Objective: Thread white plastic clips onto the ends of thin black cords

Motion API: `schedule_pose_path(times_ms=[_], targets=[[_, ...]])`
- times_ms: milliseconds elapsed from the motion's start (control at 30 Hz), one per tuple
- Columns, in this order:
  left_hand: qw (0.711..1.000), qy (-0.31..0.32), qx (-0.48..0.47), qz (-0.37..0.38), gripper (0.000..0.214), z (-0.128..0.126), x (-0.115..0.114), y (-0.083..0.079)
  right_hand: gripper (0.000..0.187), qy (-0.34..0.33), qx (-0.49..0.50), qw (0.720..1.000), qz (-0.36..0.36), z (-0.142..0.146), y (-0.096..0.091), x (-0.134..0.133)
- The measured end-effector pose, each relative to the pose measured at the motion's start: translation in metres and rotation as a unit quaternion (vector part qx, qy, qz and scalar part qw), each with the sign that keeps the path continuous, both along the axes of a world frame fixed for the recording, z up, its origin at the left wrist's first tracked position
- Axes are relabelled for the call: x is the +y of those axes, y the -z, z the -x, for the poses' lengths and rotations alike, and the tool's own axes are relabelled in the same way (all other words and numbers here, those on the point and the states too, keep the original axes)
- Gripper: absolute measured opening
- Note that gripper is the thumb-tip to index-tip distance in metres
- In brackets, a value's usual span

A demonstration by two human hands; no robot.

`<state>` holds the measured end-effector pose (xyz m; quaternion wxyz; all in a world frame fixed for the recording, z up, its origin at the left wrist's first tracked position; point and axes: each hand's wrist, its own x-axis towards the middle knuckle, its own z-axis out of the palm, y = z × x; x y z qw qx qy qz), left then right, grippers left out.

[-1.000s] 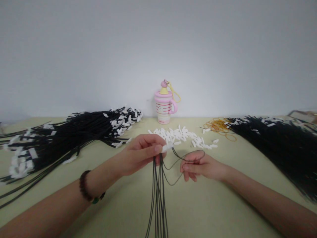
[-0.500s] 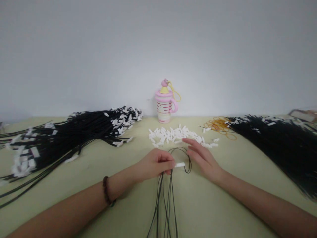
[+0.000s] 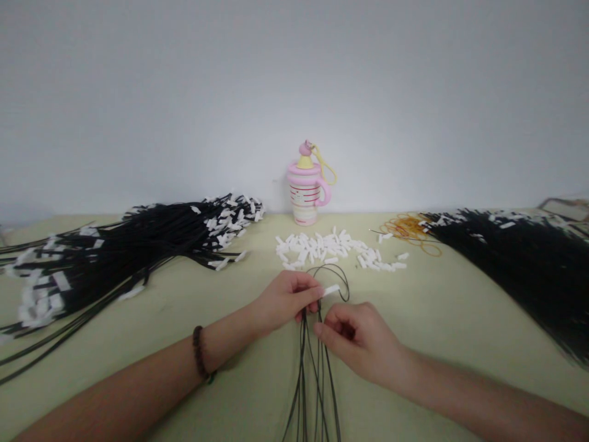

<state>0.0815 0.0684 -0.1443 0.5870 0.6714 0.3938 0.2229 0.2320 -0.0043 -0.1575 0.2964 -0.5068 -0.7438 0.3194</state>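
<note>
My left hand (image 3: 294,298) pinches several thin black cords (image 3: 302,362) together with a small white plastic piece (image 3: 331,290), whose free end sticks out to the right. From that end a thin black cord loop (image 3: 343,273) curves up and back behind the fingers. The cords' long ends hang down toward me and leave the bottom of the view. Below and to the right of the white piece, my right hand (image 3: 361,337) is closed, thumb and forefinger meeting at one of the hanging cords. Its other fingers are curled in.
Loose white pieces (image 3: 317,247) lie ahead of my hands, with a pink-lidded cup (image 3: 304,193) behind. A bundle of black cords with white ends (image 3: 165,230) lies left, another black bundle (image 3: 519,264) right. Yellow elastic bands (image 3: 407,227) sit beside the right bundle.
My right hand has moved down and toward me from beside the loop, and its spread fingers have closed at the hanging cords. My left hand keeps its hold, raised slightly in view.
</note>
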Motion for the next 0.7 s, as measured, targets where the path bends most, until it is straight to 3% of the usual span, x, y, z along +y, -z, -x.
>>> schedule_pose_path(times_ms=[333, 700], targets=[[1.000, 0.010, 0.010, -0.008, 0.023, -0.0024, -0.0004, -0.0027, 0.012, 0.019, -0.021, 1.000, -0.009, 0.0027, 0.0060, 0.0071], [1.000, 0.012, 0.004, 0.002, 0.023, -0.0008, 0.0006, -0.0009, 0.019, 0.020, 0.067, 0.993, 0.096, -0.0044, -0.0015, 0.0096]])
